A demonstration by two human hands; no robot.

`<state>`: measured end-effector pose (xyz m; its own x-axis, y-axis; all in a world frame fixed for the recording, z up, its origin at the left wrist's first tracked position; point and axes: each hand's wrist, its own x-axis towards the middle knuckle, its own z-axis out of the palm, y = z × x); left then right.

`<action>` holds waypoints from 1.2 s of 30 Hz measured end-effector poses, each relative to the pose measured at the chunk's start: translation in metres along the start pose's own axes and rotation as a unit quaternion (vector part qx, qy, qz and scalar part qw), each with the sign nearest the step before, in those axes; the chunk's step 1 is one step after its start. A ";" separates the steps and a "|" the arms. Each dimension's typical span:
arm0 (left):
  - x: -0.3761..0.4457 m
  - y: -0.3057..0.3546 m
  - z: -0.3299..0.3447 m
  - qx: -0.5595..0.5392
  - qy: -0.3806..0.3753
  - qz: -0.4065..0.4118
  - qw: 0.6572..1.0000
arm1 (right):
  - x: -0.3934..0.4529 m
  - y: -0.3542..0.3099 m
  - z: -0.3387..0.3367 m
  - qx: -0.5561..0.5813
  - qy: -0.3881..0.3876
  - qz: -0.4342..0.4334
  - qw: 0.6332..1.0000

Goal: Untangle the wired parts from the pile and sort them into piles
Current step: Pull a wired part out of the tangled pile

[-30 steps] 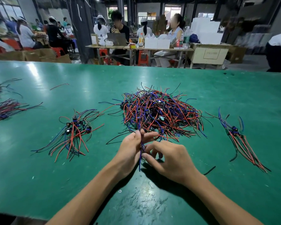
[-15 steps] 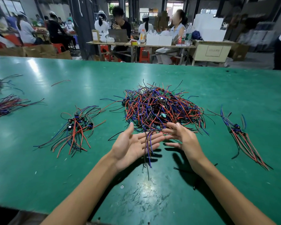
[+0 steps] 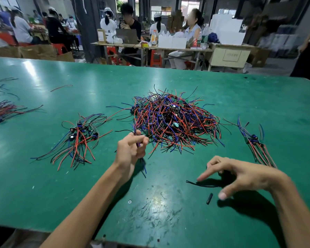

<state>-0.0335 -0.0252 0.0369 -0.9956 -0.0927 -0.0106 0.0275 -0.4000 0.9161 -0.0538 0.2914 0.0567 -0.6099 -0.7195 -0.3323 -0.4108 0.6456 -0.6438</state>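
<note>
Left grip (image 3: 131, 149): my fingers curled round one wired part (image 3: 139, 144), ends dangling.
Right grip (image 3: 240, 176): spread, holding nothing, over a loose black wire (image 3: 200, 184).
Tangled pile (image 3: 174, 120): mid-desk; sorted piles left (image 3: 79, 138) and right (image 3: 254, 144).
Technique: draw free slowly, avoid snagging neighbours.
Desk (image 3: 43, 185): green, scuffed, glossy.
Room: busy workshop behind.

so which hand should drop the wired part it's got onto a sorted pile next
Left. The left hand already grips a wired part and sits nearer the left sorted pile. The right hand holds nothing.
</note>
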 end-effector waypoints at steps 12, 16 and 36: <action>-0.001 -0.003 0.003 -0.006 -0.051 -0.044 0.998 | 0.013 -0.015 0.030 -0.072 0.204 0.040 0.975; -0.002 -0.005 0.006 -0.002 -0.072 -0.065 0.995 | 0.015 -0.023 0.031 -0.043 0.259 0.033 0.964; -0.001 -0.006 0.000 -0.083 -0.062 -0.093 0.990 | 0.032 -0.026 0.024 -0.101 0.253 -0.004 0.962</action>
<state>-0.0325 -0.0230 0.0311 -0.9880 0.1042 -0.1144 -0.1529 -0.5448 0.8245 -0.0465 0.2451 0.0462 -0.8377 -0.5398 0.0829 -0.5079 0.7143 -0.4814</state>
